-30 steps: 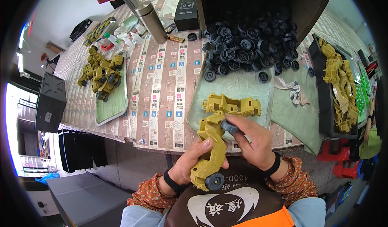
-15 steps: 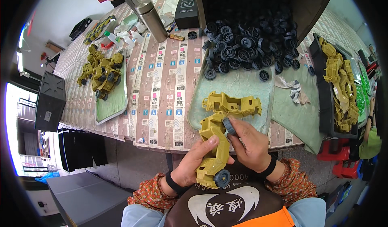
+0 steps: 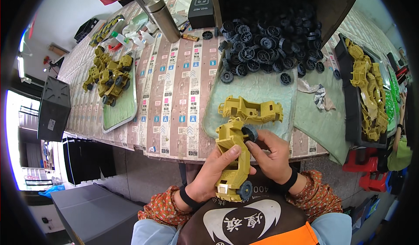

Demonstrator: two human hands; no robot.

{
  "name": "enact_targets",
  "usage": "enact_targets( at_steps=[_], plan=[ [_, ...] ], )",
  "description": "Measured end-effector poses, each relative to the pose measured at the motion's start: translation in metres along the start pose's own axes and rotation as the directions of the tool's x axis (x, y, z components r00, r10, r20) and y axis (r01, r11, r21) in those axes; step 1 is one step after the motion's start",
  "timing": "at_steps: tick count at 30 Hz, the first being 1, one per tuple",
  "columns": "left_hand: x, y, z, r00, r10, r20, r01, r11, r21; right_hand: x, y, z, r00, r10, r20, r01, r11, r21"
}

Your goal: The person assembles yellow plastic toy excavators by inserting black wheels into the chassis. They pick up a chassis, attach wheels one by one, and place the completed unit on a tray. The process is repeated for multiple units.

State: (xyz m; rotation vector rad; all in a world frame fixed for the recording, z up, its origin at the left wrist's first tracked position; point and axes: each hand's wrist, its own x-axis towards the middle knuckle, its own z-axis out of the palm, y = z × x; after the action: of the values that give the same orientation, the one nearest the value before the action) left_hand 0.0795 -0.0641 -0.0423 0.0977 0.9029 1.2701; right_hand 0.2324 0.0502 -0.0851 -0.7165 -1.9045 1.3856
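My left hand (image 3: 212, 171) is closed round an olive-yellow toy vehicle body (image 3: 233, 175), thumb over its side. One dark wheel (image 3: 245, 190) sits on the end of the body nearest me. At the body's far end, the fingers of my right hand (image 3: 271, 154) pinch another dark wheel (image 3: 250, 133) against its right side. Whether that wheel is seated on the axle I cannot tell. Just beyond lies a second yellow vehicle body (image 3: 251, 110) without visible wheels, on a pale green tray (image 3: 216, 97).
A heap of dark wheels (image 3: 262, 53) spills from a large dark box (image 3: 340, 9) at the back. Wheeled yellow vehicles (image 3: 109, 77) lie on a left tray (image 3: 118, 122). A black bin (image 3: 352, 125) at right holds yellow bodies (image 3: 369, 92). A steel flask (image 3: 165, 22) stands behind.
My right hand has turned the wheel so its face shows more, and it stays at the body's far right side. The held body has shifted slightly right and tilted.
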Motion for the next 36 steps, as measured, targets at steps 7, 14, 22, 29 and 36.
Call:
enact_targets(
  at_steps=[7, 14, 22, 29, 36],
  plan=[
    [0.003, -0.006, 0.002, 0.999, 0.013, -0.029, -0.013, 1.0, 0.0, 0.002, 0.003, -0.003, 0.956, -0.294, 0.018, 0.284, 0.9, -0.33],
    [0.004, -0.005, -0.005, 0.997, 0.018, -0.081, -0.011, 0.996, 0.083, 0.005, -0.009, -0.009, 0.903, -0.406, 0.137, 0.426, 0.815, -0.392],
    [0.005, -0.004, -0.012, 1.0, 0.009, -0.018, -0.007, 0.995, 0.096, 0.009, 0.004, -0.016, 0.99, -0.1, 0.102, 0.098, 0.995, 0.026],
    [0.001, 0.003, -0.024, 0.995, -0.034, 0.091, 0.021, 0.99, 0.142, 0.013, -0.013, -0.015, 0.983, 0.094, 0.157, -0.132, 0.958, 0.253],
    [-0.003, 0.002, -0.036, 0.961, -0.033, 0.275, -0.012, 0.987, 0.162, 0.009, -0.015, -0.017, 0.931, 0.185, 0.314, -0.332, 0.785, 0.523]
  ],
)
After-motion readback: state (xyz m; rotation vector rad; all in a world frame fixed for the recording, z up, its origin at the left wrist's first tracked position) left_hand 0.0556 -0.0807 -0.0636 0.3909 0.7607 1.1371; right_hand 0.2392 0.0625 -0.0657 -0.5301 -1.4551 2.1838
